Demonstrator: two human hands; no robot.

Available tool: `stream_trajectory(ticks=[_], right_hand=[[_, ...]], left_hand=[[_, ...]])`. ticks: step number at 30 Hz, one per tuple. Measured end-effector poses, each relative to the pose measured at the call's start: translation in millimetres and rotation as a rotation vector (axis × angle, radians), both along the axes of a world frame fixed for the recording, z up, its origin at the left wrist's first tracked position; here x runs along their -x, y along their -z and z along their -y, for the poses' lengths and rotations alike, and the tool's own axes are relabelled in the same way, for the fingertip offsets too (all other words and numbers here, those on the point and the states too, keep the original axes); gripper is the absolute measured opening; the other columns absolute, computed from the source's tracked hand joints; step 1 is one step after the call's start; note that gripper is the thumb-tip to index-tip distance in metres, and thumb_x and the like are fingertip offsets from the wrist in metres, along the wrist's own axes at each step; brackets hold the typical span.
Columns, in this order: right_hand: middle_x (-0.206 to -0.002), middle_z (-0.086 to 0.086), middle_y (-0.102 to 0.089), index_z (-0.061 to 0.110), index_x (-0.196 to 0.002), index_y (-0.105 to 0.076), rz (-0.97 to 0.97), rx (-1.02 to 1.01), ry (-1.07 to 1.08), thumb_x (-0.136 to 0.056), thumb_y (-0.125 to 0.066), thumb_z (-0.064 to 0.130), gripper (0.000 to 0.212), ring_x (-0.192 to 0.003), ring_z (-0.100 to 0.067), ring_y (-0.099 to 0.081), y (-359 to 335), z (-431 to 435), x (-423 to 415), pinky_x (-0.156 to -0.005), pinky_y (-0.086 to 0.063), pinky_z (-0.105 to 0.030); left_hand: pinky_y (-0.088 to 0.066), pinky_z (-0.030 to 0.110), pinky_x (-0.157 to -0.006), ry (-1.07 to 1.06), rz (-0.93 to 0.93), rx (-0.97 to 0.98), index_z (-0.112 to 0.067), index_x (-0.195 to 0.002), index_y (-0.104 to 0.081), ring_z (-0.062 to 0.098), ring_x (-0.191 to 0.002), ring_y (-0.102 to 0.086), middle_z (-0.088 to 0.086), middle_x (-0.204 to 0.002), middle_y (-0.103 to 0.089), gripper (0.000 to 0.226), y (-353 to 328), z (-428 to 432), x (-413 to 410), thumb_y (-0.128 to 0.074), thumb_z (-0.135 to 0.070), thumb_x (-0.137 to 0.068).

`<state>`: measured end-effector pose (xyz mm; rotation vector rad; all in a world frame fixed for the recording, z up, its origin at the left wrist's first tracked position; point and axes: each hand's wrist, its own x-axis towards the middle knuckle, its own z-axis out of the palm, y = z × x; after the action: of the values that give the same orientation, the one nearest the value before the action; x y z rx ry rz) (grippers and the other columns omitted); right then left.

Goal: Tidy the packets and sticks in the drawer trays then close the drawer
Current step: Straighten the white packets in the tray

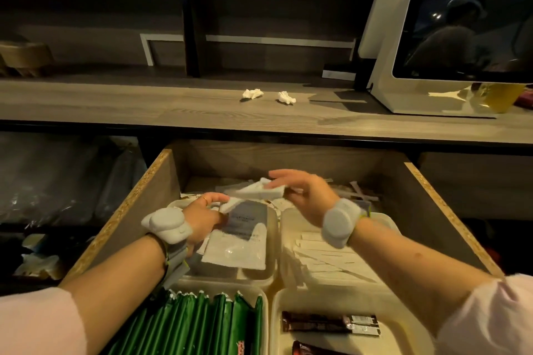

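The wooden drawer (144, 204) stands pulled out below the counter, with several cream trays inside. My right hand (302, 196) and my left hand (206, 216) both grip a white packet (253, 194), held above the back left tray (274, 242). That tray holds grey and white pouches (239, 245). White sticks (326, 259) lie in the back right tray (288, 228). Green packets (196, 323) stand packed in the front left tray. Brown sticks (326, 323) lie in the front right tray (277, 311).
Two crumpled white tissues (253, 93) (287, 97) lie on the wooden counter (144, 106) above the drawer. A white-framed screen (461, 37) stands at the right of the counter. Loose wrappers (360, 193) lie at the drawer's back. Dark shelves flank the drawer on the left.
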<state>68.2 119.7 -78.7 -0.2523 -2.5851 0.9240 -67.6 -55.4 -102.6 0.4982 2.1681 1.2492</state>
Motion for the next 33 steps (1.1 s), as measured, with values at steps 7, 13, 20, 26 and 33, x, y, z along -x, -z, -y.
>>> stream_trajectory(ticks=[7, 13, 20, 26, 33], right_hand=[[-0.155, 0.004, -0.03, 0.022, -0.125, -0.064, 0.403, -0.042, -0.213, -0.092, -0.047, -0.007, 0.047, -0.145, -0.018, -0.025, 24.6, 36.6, 16.8, -0.108, -0.029, -0.022], [-0.143, -0.001, -0.05, 0.016, -0.11, -0.071, 0.473, -0.031, -0.018, -0.092, -0.047, -0.002, 0.036, -0.133, -0.018, -0.045, 11.8, 50.8, 21.9, -0.104, -0.036, -0.022], [-0.134, -0.016, -0.056, 0.011, -0.139, -0.043, 0.72, 0.089, 0.045, -0.093, -0.051, 0.006, 0.046, -0.118, -0.031, -0.059, 20.8, 70.0, 26.7, -0.1, -0.048, -0.042], [-0.145, -0.014, -0.043, 0.009, -0.141, -0.042, 0.806, 0.167, 0.093, -0.092, -0.057, 0.015, 0.052, -0.134, -0.03, -0.041, 18.3, 76.5, 29.7, -0.111, -0.033, -0.036], [-0.124, -0.018, -0.064, -0.002, -0.127, -0.055, 0.653, 0.293, 0.229, -0.094, -0.053, 0.02, 0.04, -0.102, -0.032, -0.067, -7.8, 44.0, 23.6, -0.082, -0.053, -0.039]], left_hand=[[-0.051, 0.03, -0.073, -0.049, 0.175, -0.043, -0.013, -0.125, -0.054, 0.032, -0.112, -0.058, 0.017, -0.129, -0.057, 0.031, -0.6, 7.3, -1.1, -0.046, -0.008, -0.096], [-0.041, 0.016, -0.056, 0.149, -0.189, 0.185, -0.023, -0.128, -0.044, 0.013, -0.079, -0.055, 0.005, -0.113, -0.059, 0.052, -4.8, 3.4, -9.7, -0.068, -0.018, -0.082], [-0.03, 0.015, -0.044, 0.164, -0.404, 0.244, -0.028, -0.119, -0.035, 0.006, -0.056, -0.044, -0.003, -0.069, -0.048, 0.039, 17.9, 2.9, -25.7, -0.053, -0.012, -0.088], [-0.037, 0.019, -0.049, 0.203, -0.118, 0.235, -0.022, -0.145, -0.027, 0.02, -0.076, -0.05, 0.017, -0.105, -0.054, 0.068, 7.3, -1.5, -31.3, -0.046, 0.006, -0.086], [-0.039, 0.017, -0.035, 0.39, -0.203, 0.429, -0.027, -0.147, -0.023, 0.014, -0.053, -0.051, 0.009, -0.074, -0.057, 0.074, 10.3, 4.3, -19.2, -0.047, 0.003, -0.084]])
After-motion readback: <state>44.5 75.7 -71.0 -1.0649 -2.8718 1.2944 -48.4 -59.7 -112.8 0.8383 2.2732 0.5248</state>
